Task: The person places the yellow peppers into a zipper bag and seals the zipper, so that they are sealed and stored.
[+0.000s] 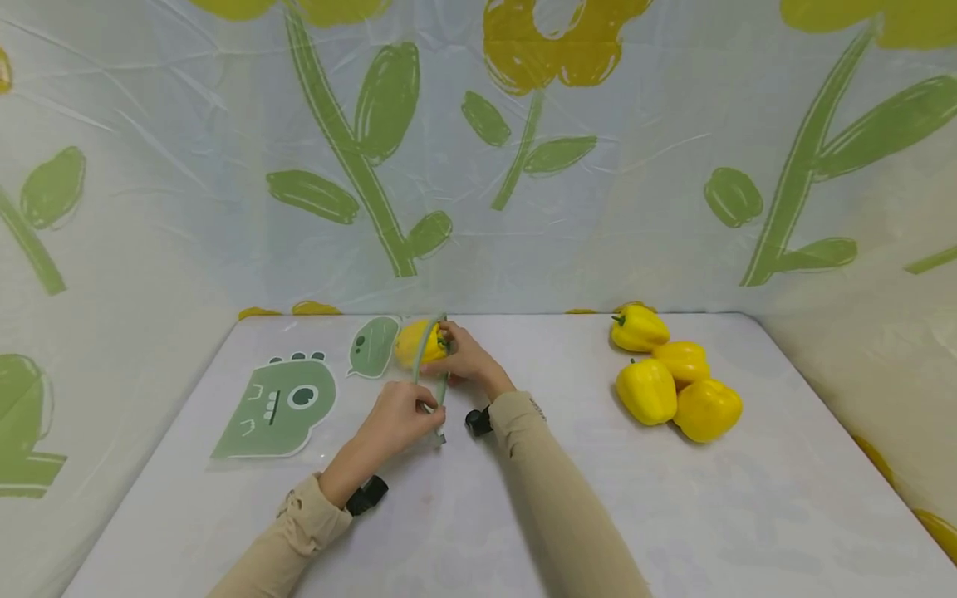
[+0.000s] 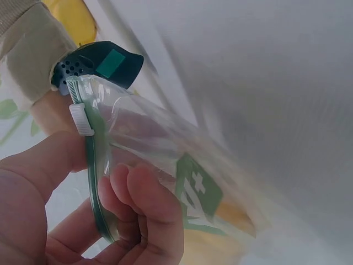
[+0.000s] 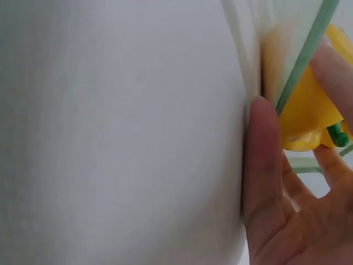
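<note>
Pepper: yellow bell pepper (image 1: 409, 342) within the mouth of the bag, stem facing outward; its far side blurs behind plastic.
Bag: clear, green-printed zip bag (image 1: 280, 409); bottom edge hard to trace.
Right hand (image 1: 469, 359): fingers curved around the pepper, partly cut off in its wrist view.
Left hand (image 1: 396, 415): pinches the zip edge.
Rightward: four peppers (image 1: 646, 392) clustered.
</note>
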A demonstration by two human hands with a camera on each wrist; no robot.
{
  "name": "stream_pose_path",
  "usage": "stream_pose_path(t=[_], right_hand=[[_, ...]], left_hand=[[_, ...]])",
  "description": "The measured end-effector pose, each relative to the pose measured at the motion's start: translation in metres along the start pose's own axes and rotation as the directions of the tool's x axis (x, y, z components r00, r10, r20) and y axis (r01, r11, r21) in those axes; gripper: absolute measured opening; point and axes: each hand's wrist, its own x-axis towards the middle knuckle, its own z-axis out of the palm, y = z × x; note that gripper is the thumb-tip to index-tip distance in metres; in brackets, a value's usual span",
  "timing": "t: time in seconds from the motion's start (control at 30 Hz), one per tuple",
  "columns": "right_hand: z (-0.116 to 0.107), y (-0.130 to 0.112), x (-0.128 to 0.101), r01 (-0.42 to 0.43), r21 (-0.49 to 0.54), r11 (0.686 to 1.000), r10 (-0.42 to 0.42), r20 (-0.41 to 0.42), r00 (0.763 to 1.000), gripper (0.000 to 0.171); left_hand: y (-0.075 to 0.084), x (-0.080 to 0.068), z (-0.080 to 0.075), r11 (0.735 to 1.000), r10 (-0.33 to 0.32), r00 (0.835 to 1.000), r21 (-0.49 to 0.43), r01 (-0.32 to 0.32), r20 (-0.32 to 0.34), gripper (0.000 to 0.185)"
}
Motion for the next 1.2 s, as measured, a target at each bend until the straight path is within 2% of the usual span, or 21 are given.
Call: stream_pose_path(t=[0.2, 0.3, 0.7, 0.9, 1.03, 1.2], right_hand=[[-0.006, 0.004, 0.000, -0.054, 0.138, 0.989, 0.048, 0.047, 0.998, 0.080], [-0.007, 0.005, 0.000, -0.053, 0.160, 0.986, 0.044, 0.054, 0.998, 0.078], [-0.003, 0.003, 0.002, -0.025, 0.128, 0.991, 0.024, 0.010, 1.000, 0.070], [-0.006, 0.000, -0.001, -0.042, 0.151, 0.988, 0.037, 0.037, 0.999, 0.074], [-0.015, 0.000, -0.006, -0.040, 0.143, 0.989, 0.026, 0.093, 0.995, 0.080], [-0.047, -0.012, -0.035, 0.049, 0.010, 0.999, -0.050, 0.119, 0.992, 0.086]], left_hand=[[0.001, 0.000, -0.001, 1.000, -0.003, 1.000, 0.012, 0.003, -0.002, 0.008], [0.001, 0.000, 0.000, 1.000, 0.000, 1.000, 0.014, -0.001, 0.003, 0.008], [0.000, 0.001, 0.002, 1.000, -0.017, 1.000, 0.003, 0.017, 0.003, 0.008], [0.001, 0.001, 0.002, 1.000, -0.027, 1.000, -0.017, 0.027, -0.009, 0.008], [0.001, 0.001, 0.002, 0.997, -0.067, 0.998, -0.037, 0.067, -0.005, 0.007], [0.003, 0.001, 0.002, 0.990, -0.128, 0.992, -0.062, 0.127, -0.005, 0.008]])
